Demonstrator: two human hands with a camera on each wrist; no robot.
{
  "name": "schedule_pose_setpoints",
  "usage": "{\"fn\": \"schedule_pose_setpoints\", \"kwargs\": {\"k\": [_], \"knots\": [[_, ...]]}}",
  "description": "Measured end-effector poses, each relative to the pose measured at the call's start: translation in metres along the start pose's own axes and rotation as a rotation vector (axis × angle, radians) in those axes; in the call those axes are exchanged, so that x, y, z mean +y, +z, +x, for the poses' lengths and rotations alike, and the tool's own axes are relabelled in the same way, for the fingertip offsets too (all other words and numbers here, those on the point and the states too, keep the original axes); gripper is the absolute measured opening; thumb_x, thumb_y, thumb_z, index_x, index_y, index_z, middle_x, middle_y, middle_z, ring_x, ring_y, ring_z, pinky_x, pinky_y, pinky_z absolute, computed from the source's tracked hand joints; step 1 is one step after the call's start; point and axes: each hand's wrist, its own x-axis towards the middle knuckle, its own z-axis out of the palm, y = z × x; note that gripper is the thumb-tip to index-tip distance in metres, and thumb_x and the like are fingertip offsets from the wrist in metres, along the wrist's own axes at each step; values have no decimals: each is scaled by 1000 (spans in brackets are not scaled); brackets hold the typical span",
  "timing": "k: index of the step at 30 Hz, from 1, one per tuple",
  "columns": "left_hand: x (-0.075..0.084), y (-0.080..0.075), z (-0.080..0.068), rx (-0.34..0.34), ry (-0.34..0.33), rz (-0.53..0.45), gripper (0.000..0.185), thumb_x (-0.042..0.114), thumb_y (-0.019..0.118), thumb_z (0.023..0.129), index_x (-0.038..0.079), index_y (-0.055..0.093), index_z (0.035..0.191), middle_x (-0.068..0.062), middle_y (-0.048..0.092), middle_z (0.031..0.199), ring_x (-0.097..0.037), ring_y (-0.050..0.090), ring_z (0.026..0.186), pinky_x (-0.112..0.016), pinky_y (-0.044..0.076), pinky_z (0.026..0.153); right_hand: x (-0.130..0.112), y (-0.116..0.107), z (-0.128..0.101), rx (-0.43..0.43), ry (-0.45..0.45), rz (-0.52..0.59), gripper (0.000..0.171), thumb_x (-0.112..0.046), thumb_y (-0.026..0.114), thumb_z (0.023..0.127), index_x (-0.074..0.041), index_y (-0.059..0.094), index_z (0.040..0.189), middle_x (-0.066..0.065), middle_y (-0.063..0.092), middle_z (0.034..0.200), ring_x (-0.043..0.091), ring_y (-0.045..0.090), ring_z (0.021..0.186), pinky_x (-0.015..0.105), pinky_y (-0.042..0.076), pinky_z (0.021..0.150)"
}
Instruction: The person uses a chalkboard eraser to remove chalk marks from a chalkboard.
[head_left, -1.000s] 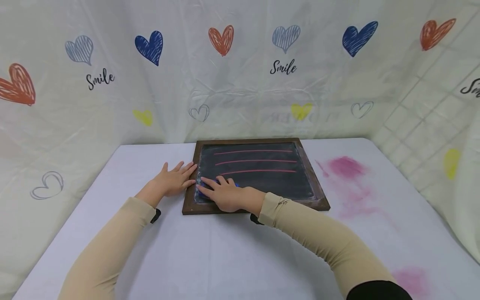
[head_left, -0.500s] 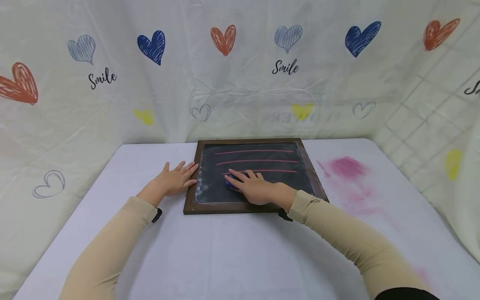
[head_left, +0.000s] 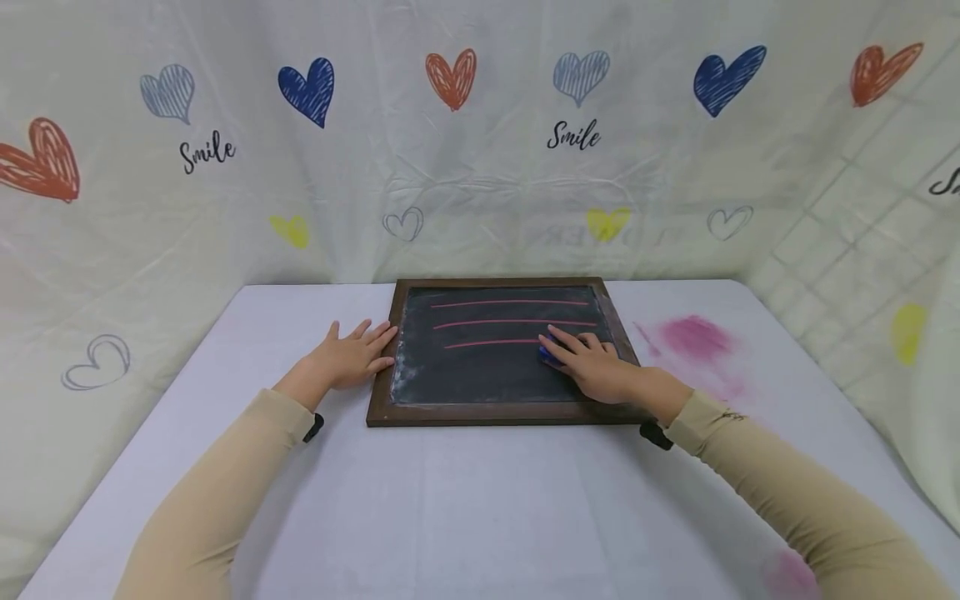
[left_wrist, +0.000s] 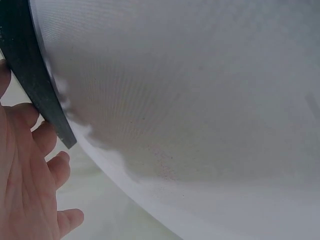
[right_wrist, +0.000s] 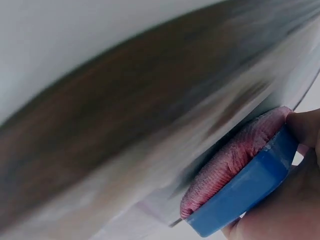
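Observation:
A wood-framed chalkboard [head_left: 465, 379] lies flat on the white table with three red chalk lines [head_left: 510, 322] across its upper half. Against its left frame rest the spread fingers of my left hand [head_left: 341, 361]; in the left wrist view, fingertips touch the dark frame edge [left_wrist: 35, 75]. My right hand [head_left: 603, 373] holds a blue chalkboard eraser [head_left: 551, 355] on the board's right part, by the right end of the lowest line. Up close in the right wrist view, the blue eraser [right_wrist: 245, 192] has a ribbed pad stained pink, facing the board.
Pink chalk smudges [head_left: 697, 336] mark the white tablecloth [head_left: 465, 508] right of the board, with another near the right sleeve. Behind the table hangs a white curtain [head_left: 487, 183] printed with hearts and "Smile".
My right hand has slid the eraser rightward across the lower board, from its left edge to near the right side. The left hand stays at the left frame.

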Motion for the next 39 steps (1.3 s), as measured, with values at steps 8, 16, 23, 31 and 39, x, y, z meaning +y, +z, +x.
{"fn": "schedule_pose_setpoints", "kwargs": {"k": [8, 16, 23, 31, 39], "knots": [[1, -2, -1, 2, 5, -11, 67, 46, 34, 112, 10, 16, 166, -12, 16, 170, -38, 14, 155, -73, 5, 115, -1, -1, 1, 17, -4, -4, 58, -10, 46, 110, -7, 24, 164, 20, 17, 168, 53, 32, 136, 62, 36, 91], [3, -2, 0, -4, 4, -23, 67, 46, 34, 112, 9, 17, 166, -13, 16, 170, -39, 13, 155, -73, 4, 115, -30, 1, 23, -29, -22, -12, 56, -14, 42, 112, -8, 22, 164, 21, 13, 168, 53, 30, 138, 69, 34, 100], [1, 1, 1, 0, -2, -20, 68, 48, 34, 111, 10, 16, 166, -12, 17, 170, -39, 14, 155, -73, 5, 116, -62, 6, 44, -88, -21, -57, 57, -18, 36, 113, -14, 15, 166, 16, 6, 171, 51, 27, 142, 64, 36, 102], [-2, 4, 1, 7, -11, -24, 69, 49, 33, 111, 10, 17, 166, -12, 16, 170, -39, 14, 155, -72, 7, 116, -114, 11, 71, -157, -62, -100, 64, -10, 41, 111, -21, 12, 167, 8, 2, 172, 44, 20, 149, 60, 33, 110], [-1, 6, 2, 16, -8, -15, 68, 48, 32, 112, 11, 16, 166, -12, 17, 170, -38, 15, 155, -73, 5, 115, -149, 17, 82, -174, -166, -164, 69, -8, 45, 109, -24, 12, 167, 4, 2, 172, 41, 20, 151, 59, 30, 114]]}}
